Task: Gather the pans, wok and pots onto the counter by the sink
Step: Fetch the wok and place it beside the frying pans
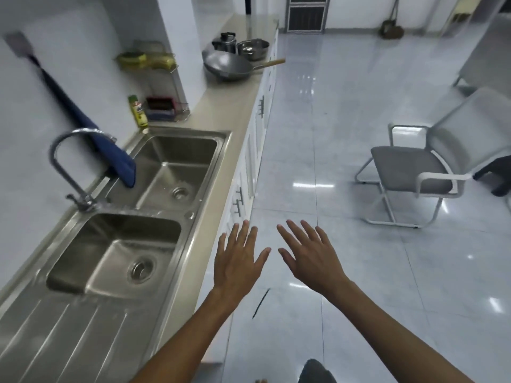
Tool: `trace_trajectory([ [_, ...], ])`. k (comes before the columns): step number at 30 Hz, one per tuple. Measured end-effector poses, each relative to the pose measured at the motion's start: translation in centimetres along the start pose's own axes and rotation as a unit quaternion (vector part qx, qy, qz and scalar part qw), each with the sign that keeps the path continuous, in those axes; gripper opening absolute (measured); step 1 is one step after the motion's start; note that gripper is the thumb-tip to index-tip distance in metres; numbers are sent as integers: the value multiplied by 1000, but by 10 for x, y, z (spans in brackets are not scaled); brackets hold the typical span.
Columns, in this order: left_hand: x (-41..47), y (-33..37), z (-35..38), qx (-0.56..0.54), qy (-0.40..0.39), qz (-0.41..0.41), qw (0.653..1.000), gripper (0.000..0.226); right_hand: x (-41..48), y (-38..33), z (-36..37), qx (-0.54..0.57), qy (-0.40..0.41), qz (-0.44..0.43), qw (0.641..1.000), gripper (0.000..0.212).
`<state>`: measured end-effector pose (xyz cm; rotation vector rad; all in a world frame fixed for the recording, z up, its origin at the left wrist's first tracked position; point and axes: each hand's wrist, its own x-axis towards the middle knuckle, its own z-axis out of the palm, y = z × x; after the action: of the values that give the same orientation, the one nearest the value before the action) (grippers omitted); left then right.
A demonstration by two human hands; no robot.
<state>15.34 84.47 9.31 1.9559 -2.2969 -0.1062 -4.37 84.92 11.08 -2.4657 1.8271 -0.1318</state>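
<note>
A dark wok (228, 67) with a wooden handle rests on the beige counter (221, 106) well beyond the sink, its handle sticking out over the counter's edge. Behind it stand a steel pot with a black lid knob (225, 42) and a shiny steel pot or bowl (253, 48). My left hand (237, 261) and my right hand (309, 255) hover side by side over the floor beside the counter's front edge, palms down, fingers spread, holding nothing. Both are far from the cookware.
A steel double sink (154, 189) with a curved tap (69, 167) fills the near counter. A blue cloth (110, 150) hangs over it. A wire rack with sponges (149, 62) and a green bottle (138, 111) stand by the wall. A grey chair (414, 170) stands on the tiled floor at right.
</note>
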Motion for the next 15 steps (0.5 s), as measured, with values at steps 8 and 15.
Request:
trace_trajectory([
  [8,185,-4,22,7,8,5,1000,79,161,83,9,8,-2,12,1000,60],
  [15,356,11,39,7,-24,-48,999,84,334,168,-2,27,-17,-28,999,57],
])
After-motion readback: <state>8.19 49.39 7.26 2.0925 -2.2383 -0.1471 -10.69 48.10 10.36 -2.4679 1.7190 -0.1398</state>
